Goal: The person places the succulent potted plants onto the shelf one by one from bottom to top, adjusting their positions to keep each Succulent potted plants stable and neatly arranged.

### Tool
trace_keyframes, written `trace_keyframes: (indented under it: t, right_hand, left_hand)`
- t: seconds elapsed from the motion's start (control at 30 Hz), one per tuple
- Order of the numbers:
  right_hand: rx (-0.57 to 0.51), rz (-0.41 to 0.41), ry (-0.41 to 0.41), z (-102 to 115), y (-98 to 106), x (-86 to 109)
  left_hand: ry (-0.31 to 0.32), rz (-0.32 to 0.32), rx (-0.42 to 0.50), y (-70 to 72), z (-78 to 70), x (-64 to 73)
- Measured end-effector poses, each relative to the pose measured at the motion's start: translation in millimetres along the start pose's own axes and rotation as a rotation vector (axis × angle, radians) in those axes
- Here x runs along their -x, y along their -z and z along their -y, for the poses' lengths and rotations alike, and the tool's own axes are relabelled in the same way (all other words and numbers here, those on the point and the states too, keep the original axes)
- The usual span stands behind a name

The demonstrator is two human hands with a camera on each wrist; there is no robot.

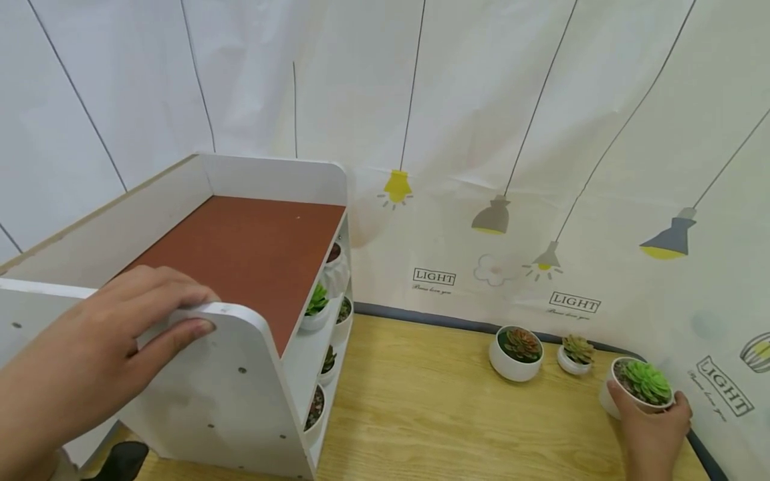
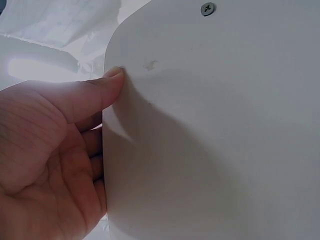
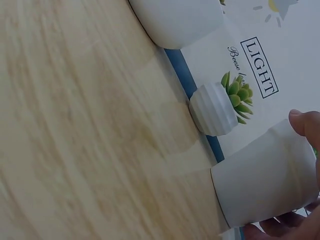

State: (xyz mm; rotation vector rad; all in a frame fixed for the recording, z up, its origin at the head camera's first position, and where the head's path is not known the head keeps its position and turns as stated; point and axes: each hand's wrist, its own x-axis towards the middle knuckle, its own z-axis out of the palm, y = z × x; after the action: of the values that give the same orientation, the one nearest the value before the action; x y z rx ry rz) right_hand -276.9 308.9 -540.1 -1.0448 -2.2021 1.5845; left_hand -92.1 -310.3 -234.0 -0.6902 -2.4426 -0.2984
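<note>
left hand (image 1: 120, 331): pinches white shelf (image 1: 222, 394) at edge
right hand (image 1: 656, 427): grips green potted succulent (image 1: 639, 383)
small succulent (image 1: 575, 355): between it and reddish succulent (image 1: 517, 354)

Wall covering (image 1: 481, 87): boxed word "LIGHT" (image 1: 434, 276) printed three times, two above the worktop's (image 1: 421, 407) back edge, one beyond its right edge. Cursive line (image 1: 432, 290) beneath each, small; appears to read "Beese love you".
</note>
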Motion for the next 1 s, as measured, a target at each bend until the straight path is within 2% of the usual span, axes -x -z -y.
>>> trace_keyframes:
  t: [0.3,0.53,0.83,1.0]
  right_hand:
    - [-0.117,0.040,-0.032,-5.2,-0.8,-10.8]
    - [-0.080,0.046,-0.056,-16.4,-1.9,-17.5]
    - [-0.147,0.043,-0.069,-18.4,-7.3,-18.2]
    - [-0.150,0.036,-0.071,-18.2,-7.8,-18.0]
  left_hand:
    - [0.000,-0.008,-0.005,-0.3,-0.9,-1.2]
    - [0.003,-0.010,-0.012,-0.9,0.2,0.4]
    - [0.002,-0.013,-0.001,-0.5,0.7,0.5]
    - [0.000,-0.024,-0.004,-1.8,2.3,1.5]
